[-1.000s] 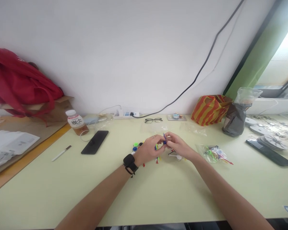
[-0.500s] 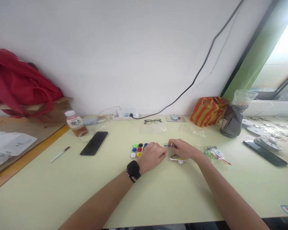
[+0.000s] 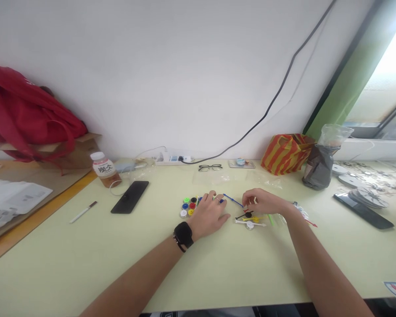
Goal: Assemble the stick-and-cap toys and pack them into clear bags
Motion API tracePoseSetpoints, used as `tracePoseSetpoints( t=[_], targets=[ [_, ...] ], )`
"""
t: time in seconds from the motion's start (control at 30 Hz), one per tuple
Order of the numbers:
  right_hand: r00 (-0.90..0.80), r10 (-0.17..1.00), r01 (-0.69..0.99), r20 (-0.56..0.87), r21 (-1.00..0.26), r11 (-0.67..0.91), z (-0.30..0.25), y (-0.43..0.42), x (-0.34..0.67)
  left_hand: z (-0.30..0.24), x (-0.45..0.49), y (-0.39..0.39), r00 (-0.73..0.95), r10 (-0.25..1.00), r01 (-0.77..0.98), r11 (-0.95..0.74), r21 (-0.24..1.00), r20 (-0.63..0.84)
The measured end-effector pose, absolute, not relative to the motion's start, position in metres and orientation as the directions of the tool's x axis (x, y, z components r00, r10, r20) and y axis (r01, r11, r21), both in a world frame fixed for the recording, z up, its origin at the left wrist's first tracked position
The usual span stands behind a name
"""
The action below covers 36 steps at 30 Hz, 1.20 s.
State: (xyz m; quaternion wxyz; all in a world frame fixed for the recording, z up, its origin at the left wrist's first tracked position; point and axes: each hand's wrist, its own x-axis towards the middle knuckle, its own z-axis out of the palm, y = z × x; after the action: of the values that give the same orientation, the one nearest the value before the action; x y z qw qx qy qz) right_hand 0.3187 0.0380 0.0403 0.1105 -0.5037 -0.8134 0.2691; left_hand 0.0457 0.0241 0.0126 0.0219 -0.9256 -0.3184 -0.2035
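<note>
My left hand (image 3: 211, 213), with a black watch on its wrist, rests knuckles-up on the pale green table (image 3: 218, 264), fingers curled over something small beside a cluster of coloured round caps (image 3: 189, 206). My right hand (image 3: 262, 203) pinches one end of a thin blue stick (image 3: 232, 200), which slants between the two hands. Just in front of the right hand lie assembled stick-and-hub pieces in black, yellow and white (image 3: 249, 219). A clear bag of more coloured sticks (image 3: 300, 213) shows behind the right wrist.
A black phone (image 3: 130, 197), a white pen (image 3: 83, 211) and a drink bottle (image 3: 106, 169) lie to the left. Glasses (image 3: 210, 167) and a power strip (image 3: 173, 158) sit by the wall. A striped bag (image 3: 285, 153), a grey bag (image 3: 318, 167) and a dark tablet (image 3: 363, 210) are to the right.
Both hands came down from a joined position above the table and moved apart. The right hand now holds the blue stick further right, near the assembled pieces.
</note>
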Motion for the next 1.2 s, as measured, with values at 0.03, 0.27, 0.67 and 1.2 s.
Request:
tracePoseSetpoints(
  t=[0.03, 0.27, 0.67, 1.2],
  targets=[
    [-0.472, 0.875, 0.763, -0.111, -0.549, 0.342, 0.041, 0.037, 0.321, 0.013, 0.046, 0.024, 0.715, 0.578, 0.595, -0.799, 0.091, 0.393],
    [-0.304, 0.952, 0.863, -0.049, -0.437, 0.253, 0.027, 0.04, 0.333, 0.013, 0.048, 0.023, 0.706, 0.545, 0.536, -0.829, 0.161, 0.452],
    [-0.204, 0.961, 0.672, 0.185, -0.688, 0.275, 0.043, 0.039, 0.297, 0.025, 0.05, 0.026, 0.573, 0.618, 0.499, -0.784, 0.369, 0.538],
    [-0.439, 0.895, 0.125, 0.081, -0.981, 0.15, 0.047, 0.025, 0.259, 0.019, 0.05, 0.03, 0.471, 0.696, 0.346, -0.71, 0.613, 0.541]
  ],
)
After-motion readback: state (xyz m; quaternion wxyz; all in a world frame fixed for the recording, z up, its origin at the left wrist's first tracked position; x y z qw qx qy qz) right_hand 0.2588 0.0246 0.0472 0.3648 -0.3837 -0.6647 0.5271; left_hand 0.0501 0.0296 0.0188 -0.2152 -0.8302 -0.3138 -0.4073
